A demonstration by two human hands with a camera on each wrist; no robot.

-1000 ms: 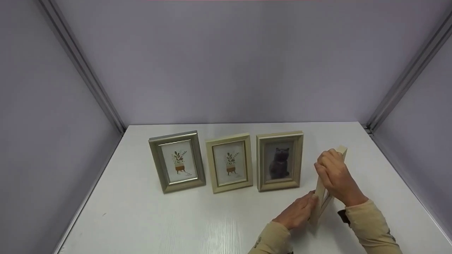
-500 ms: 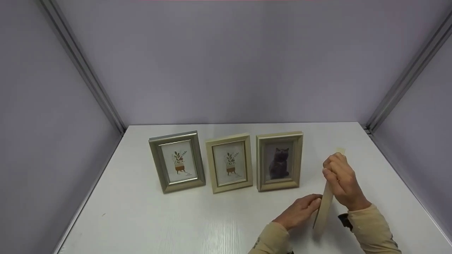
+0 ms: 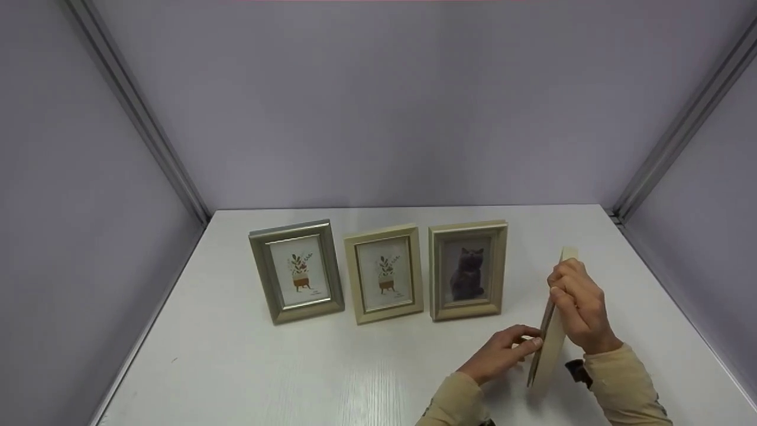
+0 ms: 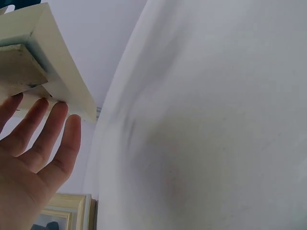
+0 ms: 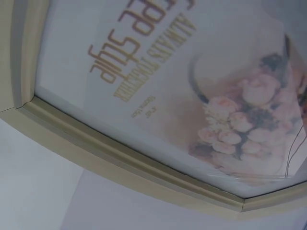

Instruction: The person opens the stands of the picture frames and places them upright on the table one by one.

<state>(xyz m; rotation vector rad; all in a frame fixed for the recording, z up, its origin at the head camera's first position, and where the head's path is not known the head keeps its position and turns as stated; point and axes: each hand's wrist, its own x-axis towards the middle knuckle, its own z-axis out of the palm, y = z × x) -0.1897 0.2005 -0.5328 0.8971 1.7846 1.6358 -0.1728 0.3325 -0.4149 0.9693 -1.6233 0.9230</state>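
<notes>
On the right of the table, a cream picture frame (image 3: pixel 551 355) stands nearly edge-on in the head view. My right hand (image 3: pixel 582 305) grips it near its upper end, fingers curled over the edge. My left hand (image 3: pixel 500 355) is at its back, on the left side, with the thumb tip at the edge. The left wrist view has the left fingers (image 4: pixel 55 124) extended, their tips at the frame's back beside a flap-like board (image 4: pixel 19 69). Facing the right wrist camera is the frame's front, with a print of pink roses (image 5: pixel 244 105) and lettering.
Left of the hands, three picture frames stand in a row: a silvery one (image 3: pixel 266 272) and a cream one (image 3: pixel 352 278) with potted-plant prints, and a pale gold one (image 3: pixel 436 278) with a grey cat. Walls enclose the white table (image 3: pixel 266 367) behind and at both sides.
The held frame has shifted slightly right and turned, so its inner face no longer shows in the head view. My right hand moved right and lower with it; the left thumb and fingers spread apart.
</notes>
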